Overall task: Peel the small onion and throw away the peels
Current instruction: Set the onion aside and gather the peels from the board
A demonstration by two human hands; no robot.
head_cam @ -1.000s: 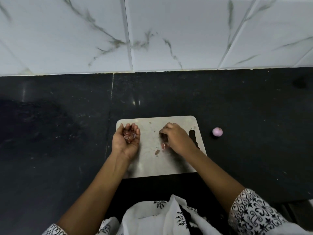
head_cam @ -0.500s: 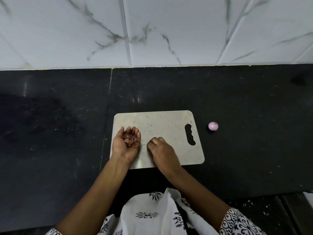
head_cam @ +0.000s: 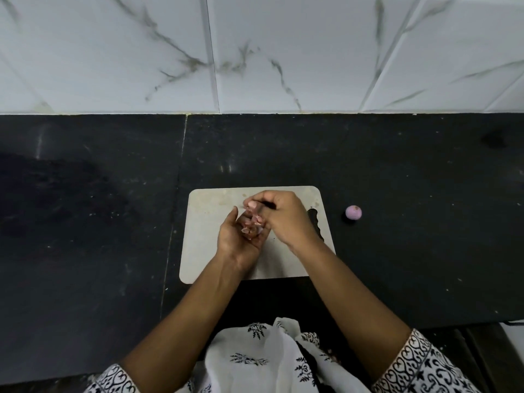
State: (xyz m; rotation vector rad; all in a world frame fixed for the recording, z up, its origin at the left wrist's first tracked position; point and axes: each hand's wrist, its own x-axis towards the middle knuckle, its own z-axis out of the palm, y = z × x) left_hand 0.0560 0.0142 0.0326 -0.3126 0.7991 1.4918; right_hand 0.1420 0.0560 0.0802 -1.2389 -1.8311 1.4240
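Though small, onion [head_cam: 353,212] smooth, purple; peels [head_cam: 251,226] pinkish.

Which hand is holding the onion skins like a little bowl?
The left hand: it lies palm up, cupped round the pinkish peels. The right hand is turned knuckles up, its fingers reaching down to that pile.
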